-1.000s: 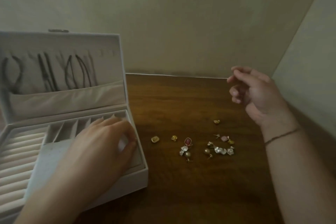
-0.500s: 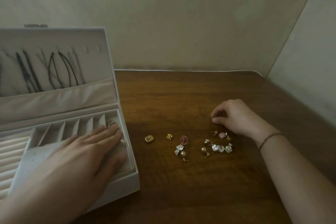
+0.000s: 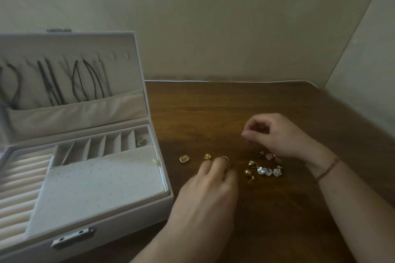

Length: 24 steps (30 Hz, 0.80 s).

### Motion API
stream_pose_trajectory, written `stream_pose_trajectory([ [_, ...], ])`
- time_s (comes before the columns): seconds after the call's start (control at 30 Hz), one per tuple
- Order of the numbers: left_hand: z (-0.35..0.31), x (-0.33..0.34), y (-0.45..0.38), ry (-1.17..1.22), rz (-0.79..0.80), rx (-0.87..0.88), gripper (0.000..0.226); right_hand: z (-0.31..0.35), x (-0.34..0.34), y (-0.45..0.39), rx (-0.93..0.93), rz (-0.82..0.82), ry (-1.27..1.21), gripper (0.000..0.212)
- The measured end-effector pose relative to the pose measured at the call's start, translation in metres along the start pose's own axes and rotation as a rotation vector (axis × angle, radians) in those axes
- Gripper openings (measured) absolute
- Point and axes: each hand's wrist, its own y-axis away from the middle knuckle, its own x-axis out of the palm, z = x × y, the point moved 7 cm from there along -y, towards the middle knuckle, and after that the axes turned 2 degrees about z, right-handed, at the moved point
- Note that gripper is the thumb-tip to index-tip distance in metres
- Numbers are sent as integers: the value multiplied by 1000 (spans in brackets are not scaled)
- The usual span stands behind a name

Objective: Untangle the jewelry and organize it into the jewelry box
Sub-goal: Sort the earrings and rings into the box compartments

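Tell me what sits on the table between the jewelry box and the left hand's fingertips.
In the head view, two small gold pieces lie there: a square gold earring nearer the jewelry box, and a gold stud close to the left hand.

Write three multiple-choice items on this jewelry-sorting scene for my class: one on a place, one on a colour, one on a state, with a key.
1. Where does the box stand relative to the loose earrings?
A. left of them
B. right of them
C. behind them

2. What colour is the table?
A. white
B. dark brown
C. green

3. How is the box lid?
A. shut
B. taken off
C. raised open

Key: 1 A, the box sits at the table's left and the earrings to its right. 2 B, the wood grain is dark brown. 3 C, the lid stands upright, cords showing inside it.
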Motion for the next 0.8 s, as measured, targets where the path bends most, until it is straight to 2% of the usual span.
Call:
stream_pose_trajectory([
  [0.07,7,-4,-9,-42,5,-103,52,-2,-5,0,25,-54,-246,9],
  [0.17,6,-10,-17,-114,30,-167,48,-8,-8,1,106,-121,-706,15],
  [0.3,4,0,-24,-118,81,-169,46,-10,-4,2,178,-67,-959,21],
  [0.4,5,4,-24,-141,64,-146,49,-9,0,2,178,-27,-1060,24],
  [0.53,4,8,-22,-101,62,-112,48,-13,3,1,235,-35,-1028,19],
  [0.67,9,12,-17,88,39,-141,42,-13,7,2,274,-10,-1046,12],
  [0.8,14,14,-16,246,12,-188,36,-10,5,1,224,-1,-1032,13],
])
